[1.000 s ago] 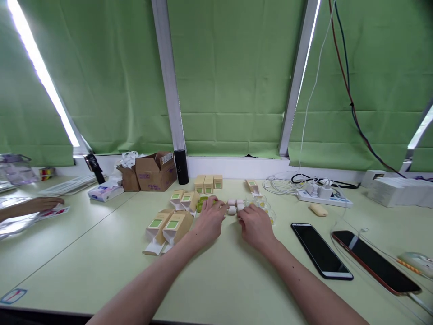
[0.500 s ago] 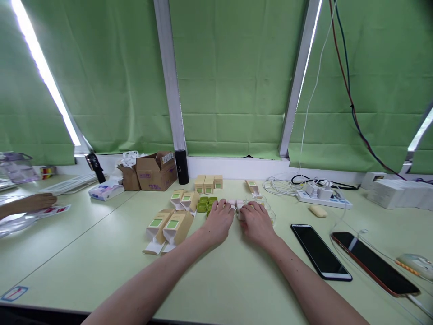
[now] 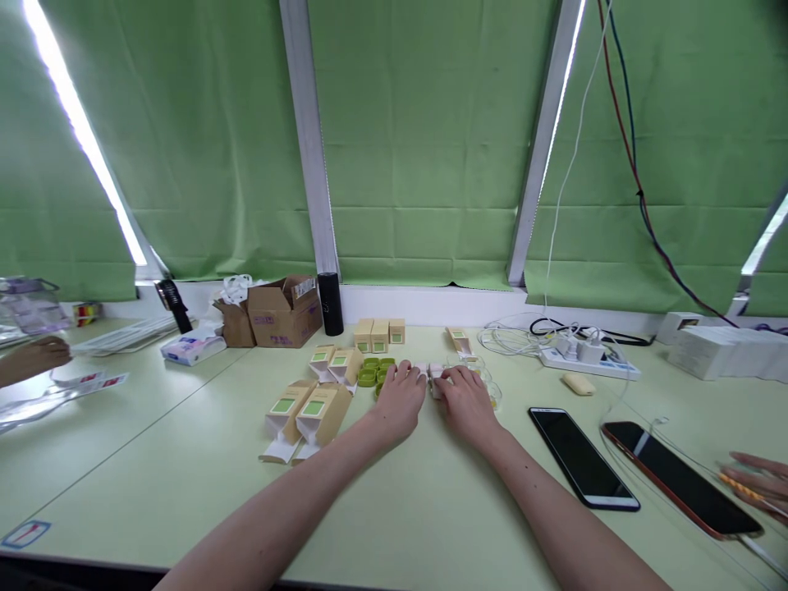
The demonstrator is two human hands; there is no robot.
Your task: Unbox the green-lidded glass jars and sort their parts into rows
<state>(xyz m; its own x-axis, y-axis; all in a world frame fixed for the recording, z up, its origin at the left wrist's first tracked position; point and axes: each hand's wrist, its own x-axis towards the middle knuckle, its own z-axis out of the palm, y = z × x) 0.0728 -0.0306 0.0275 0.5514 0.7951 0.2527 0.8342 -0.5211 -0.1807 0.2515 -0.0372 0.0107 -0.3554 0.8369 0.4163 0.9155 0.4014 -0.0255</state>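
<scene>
Currently I'm resting my left hand (image 3: 400, 400) and right hand (image 3: 469, 402), fingers curled onto the small white cases (image 3: 433, 376), while four tan boxes (image 3: 311, 392) are lying open, unfilled, to the left.

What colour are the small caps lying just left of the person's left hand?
Olive green: the caps, in the head view, sit in a cluster beside the left hand.

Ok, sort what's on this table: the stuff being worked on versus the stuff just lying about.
In hand:
left hand
right hand
small white cases
green trays
open tan cartons

Lying about:
two phones
power strip
brown cardboard box
black cylinder
</scene>
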